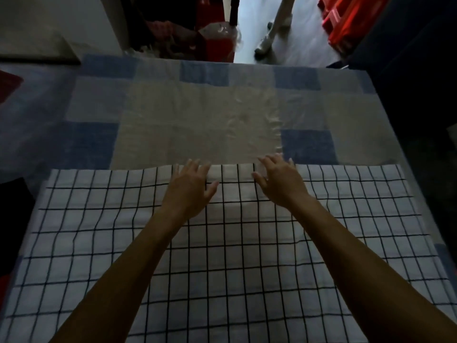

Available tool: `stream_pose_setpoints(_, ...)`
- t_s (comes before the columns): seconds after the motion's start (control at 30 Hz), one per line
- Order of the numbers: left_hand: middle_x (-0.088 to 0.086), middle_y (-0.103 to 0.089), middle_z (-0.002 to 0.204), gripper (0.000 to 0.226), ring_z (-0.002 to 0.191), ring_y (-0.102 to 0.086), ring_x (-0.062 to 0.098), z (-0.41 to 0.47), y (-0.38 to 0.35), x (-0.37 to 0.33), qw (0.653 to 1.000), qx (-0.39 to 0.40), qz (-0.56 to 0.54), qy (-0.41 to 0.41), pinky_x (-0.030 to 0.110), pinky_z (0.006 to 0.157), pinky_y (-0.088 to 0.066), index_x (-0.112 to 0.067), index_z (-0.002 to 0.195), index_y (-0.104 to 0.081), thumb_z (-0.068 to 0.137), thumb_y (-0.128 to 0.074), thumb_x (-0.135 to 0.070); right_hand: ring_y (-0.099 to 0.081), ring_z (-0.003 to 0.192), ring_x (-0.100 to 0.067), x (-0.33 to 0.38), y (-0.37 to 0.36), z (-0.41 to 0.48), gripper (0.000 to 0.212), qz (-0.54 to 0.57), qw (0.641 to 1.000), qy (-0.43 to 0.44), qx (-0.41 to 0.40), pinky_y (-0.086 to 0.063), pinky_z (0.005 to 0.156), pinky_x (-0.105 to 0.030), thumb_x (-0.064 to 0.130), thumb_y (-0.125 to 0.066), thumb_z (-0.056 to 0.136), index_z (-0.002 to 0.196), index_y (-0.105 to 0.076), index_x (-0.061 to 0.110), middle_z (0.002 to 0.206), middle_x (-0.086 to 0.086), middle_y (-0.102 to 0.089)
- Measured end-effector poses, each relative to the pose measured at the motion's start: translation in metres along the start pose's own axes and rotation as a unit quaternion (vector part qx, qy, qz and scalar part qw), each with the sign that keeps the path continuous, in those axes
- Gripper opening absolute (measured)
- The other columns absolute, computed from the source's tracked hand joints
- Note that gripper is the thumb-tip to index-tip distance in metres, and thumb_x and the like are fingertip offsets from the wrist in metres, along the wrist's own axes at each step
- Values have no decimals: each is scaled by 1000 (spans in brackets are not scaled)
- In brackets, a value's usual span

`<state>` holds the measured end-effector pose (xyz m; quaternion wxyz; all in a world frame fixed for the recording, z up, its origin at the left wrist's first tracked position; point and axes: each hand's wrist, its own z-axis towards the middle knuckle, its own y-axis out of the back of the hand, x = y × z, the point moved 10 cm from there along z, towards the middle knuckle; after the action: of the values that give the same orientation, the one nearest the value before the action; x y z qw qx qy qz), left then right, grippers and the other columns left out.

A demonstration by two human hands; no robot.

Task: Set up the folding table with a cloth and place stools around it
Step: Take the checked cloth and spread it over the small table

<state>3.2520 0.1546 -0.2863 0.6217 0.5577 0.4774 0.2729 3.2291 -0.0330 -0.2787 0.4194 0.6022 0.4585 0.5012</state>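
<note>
Nearest the camera, a white cloth (235,243) ruled with thin black grid lines covers the near half of the worktop, which is itself hidden under its coverings. The weave looks soft and slightly rippled, the lines bending where it sags at the sides. At its far edge the left hand (190,186) and right hand (279,184) lie side by side, fingers spread and fairly straight on the hem, gripping nothing. Just beyond them lies a clear, crinkled plastic sheet (197,120), glossy where it catches light, over a blue and grey checked cloth (94,139) that reaches the far edge. Past that, pale floor (304,40) and a red container (217,43) show, blurred. The covering seems about half done: the grid cloth probably has to be opened across the far half and smoothed. No stool is clearly visible, so seating appears still to come.
</note>
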Motion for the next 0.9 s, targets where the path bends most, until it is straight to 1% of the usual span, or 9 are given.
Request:
stream_pose_setpoints(0.13,13,-48,134,52,128,-38,32,10,-14,-2,1000,5,-17,-13,55,109,-22,-12,134,-43,91,-48,-41,-53,117,-29,-9,-15,2,45,20,999,-29,17,-24,111,-55,41,-45,96,134,-46,16,128,-12,-56)
stream_pose_setpoints(0.27,11,-51,132,51,128,-40,31,13,-21,-3,999,4,-33,-19,55,109,-20,-12,133,-44,92,-47,-42,-60,99,-27,-11,-6,-3,28,27,998,-37,-41,-31,108,-50,33,-51,95,111,-61,13,108,-11,-63)
stream_pose_setpoints(0.37,13,-58,123,50,118,-50,30,13,-18,-3,998,-13,-50,-26,57,108,-24,-11,131,-48,92,-48,-41,-58,79,-23,-6,11,-10,23,28,995,-16,-97,-46,85,-39,30,-56,94,94,-65,9,89,-10,-64)
stream_pose_setpoints(0.4,14,-61,117,49,112,-54,30,13,-15,-4,998,-23,-54,-28,57,107,-27,-10,129,-50,92,-48,-41,-56,74,-22,-4,16,-12,23,32,994,-11,-105,-48,76,-37,29,-57,93,90,-65,8,85,-10,-63)
stream_pose_setpoints(0.47,13,-65,103,46,96,-60,29,11,-8,-4,996,-41,-69,-31,56,103,-32,-9,122,-55,92,-47,-43,-55,70,-21,-2,22,-17,23,40,994,-8,-104,-48,69,-37,28,-57,93,87,-64,7,82,-10,-61)
stream_pose_setpoints(0.57,8,-63,86,44,80,-57,24,6,2,-6,995,-53,-73,-40,44,92,-39,-13,102,-62,90,-41,-50,-54,70,-21,1,31,-29,22,47,993,1,-110,-48,67,-37,26,-56,94,87,-62,6,82,-10,-60)
stream_pose_setpoints(0.67,6,-59,76,40,70,-51,22,-3,18,-9,992,-94,-66,-46,35,76,-36,-12,92,-64,89,-47,-47,-52,64,-22,4,43,-43,23,50,990,13,-128,-45,67,-38,27,-54,95,84,-60,7,74,-9,-59)
stream_pose_setpoints(0.8,5,-60,73,37,68,-52,20,-17,37,-14,990,-121,-55,-40,34,77,-34,-13,85,-64,90,-50,-47,-54,58,-20,7,59,-61,28,59,987,27,-145,-39,70,-32,30,-51,97,82,-61,9,67,-6,-60)
stream_pose_setpoints(0.9,4,-56,65,39,60,-44,15,-32,55,-15,987,-143,-58,-43,30,70,-31,-13,73,-59,88,-54,-49,-55,55,-18,13,78,-75,24,63,982,49,-174,-37,71,-31,29,-55,95,82,-62,10,66,-4,-61)
